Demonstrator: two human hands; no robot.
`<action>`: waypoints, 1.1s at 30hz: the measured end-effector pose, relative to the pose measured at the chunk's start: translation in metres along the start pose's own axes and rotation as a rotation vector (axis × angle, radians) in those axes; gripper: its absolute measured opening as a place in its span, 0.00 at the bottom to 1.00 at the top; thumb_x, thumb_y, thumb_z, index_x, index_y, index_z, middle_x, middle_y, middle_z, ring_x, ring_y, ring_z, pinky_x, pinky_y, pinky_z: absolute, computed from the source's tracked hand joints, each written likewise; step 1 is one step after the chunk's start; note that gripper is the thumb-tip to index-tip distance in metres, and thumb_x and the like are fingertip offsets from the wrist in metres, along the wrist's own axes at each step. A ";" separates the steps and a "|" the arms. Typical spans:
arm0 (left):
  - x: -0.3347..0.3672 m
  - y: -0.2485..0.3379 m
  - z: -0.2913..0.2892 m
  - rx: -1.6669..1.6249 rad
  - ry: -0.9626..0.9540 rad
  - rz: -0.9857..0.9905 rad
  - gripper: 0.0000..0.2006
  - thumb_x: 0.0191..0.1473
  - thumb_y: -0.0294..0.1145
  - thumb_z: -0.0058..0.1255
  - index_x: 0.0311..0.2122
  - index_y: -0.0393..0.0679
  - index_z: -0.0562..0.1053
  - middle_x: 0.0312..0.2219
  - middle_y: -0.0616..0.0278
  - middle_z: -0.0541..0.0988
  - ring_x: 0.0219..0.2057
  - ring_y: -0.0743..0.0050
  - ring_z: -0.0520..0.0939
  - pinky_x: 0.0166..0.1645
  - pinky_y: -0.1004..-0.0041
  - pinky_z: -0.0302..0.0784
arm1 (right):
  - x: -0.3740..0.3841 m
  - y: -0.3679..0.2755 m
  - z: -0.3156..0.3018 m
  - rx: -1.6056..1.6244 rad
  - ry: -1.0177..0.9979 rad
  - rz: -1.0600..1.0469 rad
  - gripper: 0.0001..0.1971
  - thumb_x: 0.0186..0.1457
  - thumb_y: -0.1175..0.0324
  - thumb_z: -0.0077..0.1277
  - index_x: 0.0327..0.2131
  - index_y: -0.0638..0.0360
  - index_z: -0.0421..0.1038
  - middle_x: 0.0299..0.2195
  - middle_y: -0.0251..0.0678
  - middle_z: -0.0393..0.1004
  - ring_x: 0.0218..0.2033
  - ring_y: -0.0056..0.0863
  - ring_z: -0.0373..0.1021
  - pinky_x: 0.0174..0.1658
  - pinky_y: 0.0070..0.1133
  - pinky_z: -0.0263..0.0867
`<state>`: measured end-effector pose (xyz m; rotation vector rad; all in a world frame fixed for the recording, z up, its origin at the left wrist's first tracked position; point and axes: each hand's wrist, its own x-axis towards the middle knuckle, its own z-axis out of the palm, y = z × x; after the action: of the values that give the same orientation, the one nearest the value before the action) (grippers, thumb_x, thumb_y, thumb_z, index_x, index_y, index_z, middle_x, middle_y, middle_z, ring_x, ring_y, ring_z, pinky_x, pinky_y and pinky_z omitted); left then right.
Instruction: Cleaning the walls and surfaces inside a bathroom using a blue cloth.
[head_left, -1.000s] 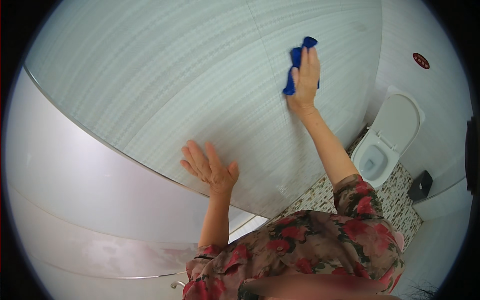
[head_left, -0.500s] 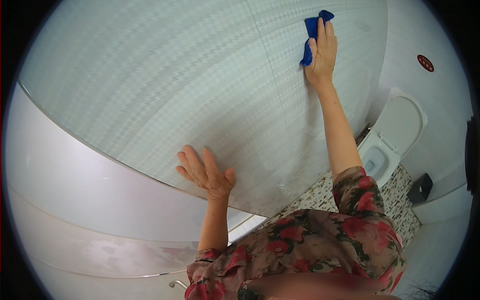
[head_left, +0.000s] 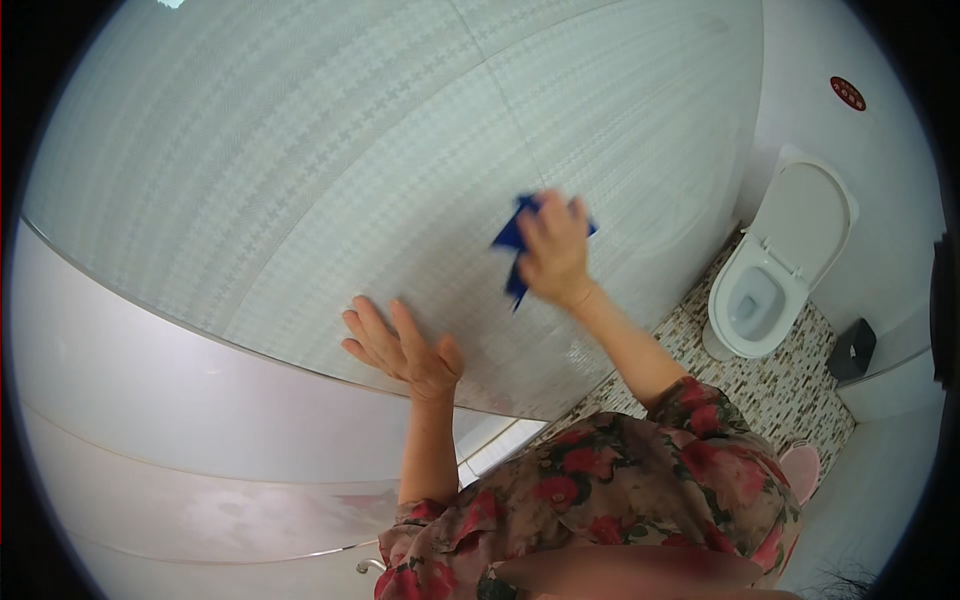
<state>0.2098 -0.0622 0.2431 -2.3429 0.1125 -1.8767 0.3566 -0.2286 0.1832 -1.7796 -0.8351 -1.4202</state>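
Note:
A pale patterned tiled wall (head_left: 330, 190) fills the upper middle of the view. My left hand (head_left: 408, 352) lies against it near its lower left edge, fingers spread, holding nothing. Up and to the right of that, my right hand (head_left: 558, 252) presses a dark blue cloth (head_left: 512, 234) to the tiles. The cloth sticks out past the fingers on the left, and a small bit shows on the right. Motion blurs the right fingers, and the palm hides part of the cloth.
At the right stands a white toilet (head_left: 735, 322) with its lid raised, on a mosaic floor (head_left: 690, 320). Beyond it are a black bin (head_left: 853, 350) and a pink basin (head_left: 801, 472). A red oval sticker (head_left: 848, 94) is on the side wall. A metal fitting (head_left: 368, 566) shows at lower left.
My right hand has come down and to the left across the wall with the blue cloth. My left hand stays at nearly the same spot. The pink basin has come into view.

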 end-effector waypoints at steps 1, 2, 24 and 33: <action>0.002 0.000 -0.001 0.002 0.004 0.050 0.32 0.64 0.53 0.24 0.57 0.33 0.63 0.59 0.31 0.60 0.64 0.34 0.53 0.67 0.47 0.30 | 0.003 0.025 0.001 -0.069 0.091 0.064 0.32 0.43 0.67 0.51 0.56 0.63 0.64 0.60 0.56 0.56 0.62 0.51 0.54 0.60 0.55 0.44; 0.002 -0.001 -0.004 0.008 0.006 0.096 0.31 0.65 0.50 0.22 0.60 0.32 0.60 0.60 0.33 0.59 0.65 0.36 0.53 0.67 0.49 0.30 | 0.005 0.047 -0.001 -0.106 0.116 0.173 0.32 0.48 0.66 0.48 0.58 0.64 0.60 0.61 0.56 0.54 0.63 0.51 0.51 0.61 0.54 0.42; -0.002 0.004 -0.003 -0.111 0.083 0.080 0.28 0.64 0.54 0.25 0.54 0.41 0.67 0.56 0.33 0.65 0.63 0.36 0.57 0.67 0.48 0.34 | 0.045 -0.039 -0.001 -0.012 0.141 0.105 0.25 0.45 0.72 0.50 0.51 0.62 0.69 0.58 0.54 0.59 0.59 0.50 0.59 0.55 0.51 0.49; -0.010 -0.001 0.002 -0.122 0.030 0.227 0.24 0.62 0.43 0.39 0.58 0.37 0.60 0.56 0.37 0.65 0.61 0.36 0.62 0.65 0.43 0.43 | 0.025 -0.083 -0.007 0.289 -0.015 -0.211 0.16 0.50 0.63 0.54 0.44 0.50 0.73 0.55 0.36 0.69 0.57 0.35 0.64 0.60 0.38 0.51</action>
<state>0.2097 -0.0602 0.2334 -2.2644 0.4880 -1.8417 0.2889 -0.1873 0.2191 -1.5200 -1.2008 -1.3385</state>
